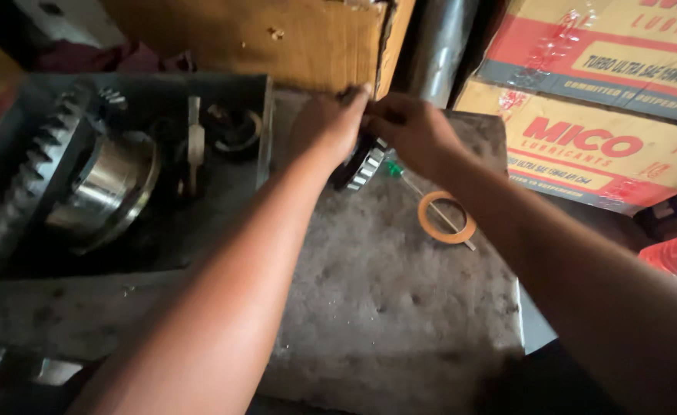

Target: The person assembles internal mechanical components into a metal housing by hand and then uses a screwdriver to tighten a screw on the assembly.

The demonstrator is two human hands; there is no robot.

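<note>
Nearest to the camera is the grey stone slab (400,307), rough and pitted, and both forearms reach over it from below. A little further on the slab lies a flat orange ring (446,218), and a thin screwdriver (430,206) with a green handle lies across it; both are just beside the right hand but apart from it.

At the far part of the slab both hands meet on a roller bearing (360,165), a dark ring with shiny rollers that stands tilted on the slab. The left hand (327,123) covers its top, fingers bent around the upper edge. The right hand (411,131) grips it from the other side with curled fingers.

On the left is a dark metal tray (265,131), touching the slab. In it rests a large gear wheel (35,165) with a shiny steel hub, then a pale, thin ring-shaped part (193,146) standing on edge, and a smaller dark round part (235,131) in the far corner; what this last one is I cannot tell.

Behind the hands stands a brown cardboard box (277,38), and at the far right are stacked red and yellow cartons (584,107).
</note>
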